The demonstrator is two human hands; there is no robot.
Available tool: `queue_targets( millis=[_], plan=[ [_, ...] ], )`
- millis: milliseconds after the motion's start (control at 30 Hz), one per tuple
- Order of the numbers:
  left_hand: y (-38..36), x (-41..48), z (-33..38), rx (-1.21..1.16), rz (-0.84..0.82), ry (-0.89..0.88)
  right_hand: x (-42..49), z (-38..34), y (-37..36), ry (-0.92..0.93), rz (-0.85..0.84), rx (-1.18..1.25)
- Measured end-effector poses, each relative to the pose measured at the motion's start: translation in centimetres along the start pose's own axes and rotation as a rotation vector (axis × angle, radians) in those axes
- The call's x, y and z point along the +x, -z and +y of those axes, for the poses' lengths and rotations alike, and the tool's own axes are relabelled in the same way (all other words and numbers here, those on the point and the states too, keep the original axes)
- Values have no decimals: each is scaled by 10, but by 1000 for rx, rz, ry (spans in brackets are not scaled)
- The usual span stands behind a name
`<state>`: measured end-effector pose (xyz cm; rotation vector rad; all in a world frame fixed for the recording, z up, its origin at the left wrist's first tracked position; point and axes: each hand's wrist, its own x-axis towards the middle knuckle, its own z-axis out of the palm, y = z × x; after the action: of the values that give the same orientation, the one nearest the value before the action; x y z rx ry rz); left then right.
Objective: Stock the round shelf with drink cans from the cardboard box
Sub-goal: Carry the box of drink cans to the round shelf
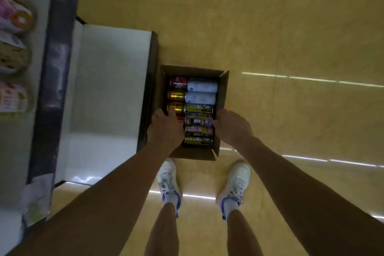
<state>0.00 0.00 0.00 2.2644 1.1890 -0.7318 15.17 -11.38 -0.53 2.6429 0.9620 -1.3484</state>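
Dim, yellowish indoor light. Thin white glare streaks cross the glossy floor (291, 27) at right. Everything is soft; packets (14, 21) at the left edge smear, and the cardboard box (193, 155) sits shadowed.

The place looks like a shop. A white shelf unit (108, 89) with a dark front edge stands on a glossy tan tiled floor (270, 27) that shows reflections of strip lights (311, 79). Packaged snacks (14, 18) in bright printed wrappers lie on an upper tier at the left. Just beside the unit's base, a cardboard box (223, 89) holds assorted drink cans (199, 110) lying in rows.
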Motion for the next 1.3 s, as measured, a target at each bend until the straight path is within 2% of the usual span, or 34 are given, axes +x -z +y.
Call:
queue_targets(
  millis=[200,400,533,633,733,900,1067,1300],
  plan=[
    [-58,57,-33,-5,-87,130,43,17,-53,-80,-21,-19],
    [-84,100,-58,-33,-91,197,73,20,-92,-150,-18,29],
    [-90,115,-64,-68,23,116,87,15,-106,-141,78,21],
    [-93,124,-64,-140,161,158,98,17,-110,-203,164,57],
    [-100,136,-69,-154,150,213,107,21,-113,-260,197,52],
    [-121,145,-69,-14,48,232,120,25,-125,-300,73,-17],
    [-129,146,-58,114,38,184,124,37,-123,-243,55,-27],
    [-111,137,-41,86,4,159,113,65,-97,-182,40,4]
  ],
)
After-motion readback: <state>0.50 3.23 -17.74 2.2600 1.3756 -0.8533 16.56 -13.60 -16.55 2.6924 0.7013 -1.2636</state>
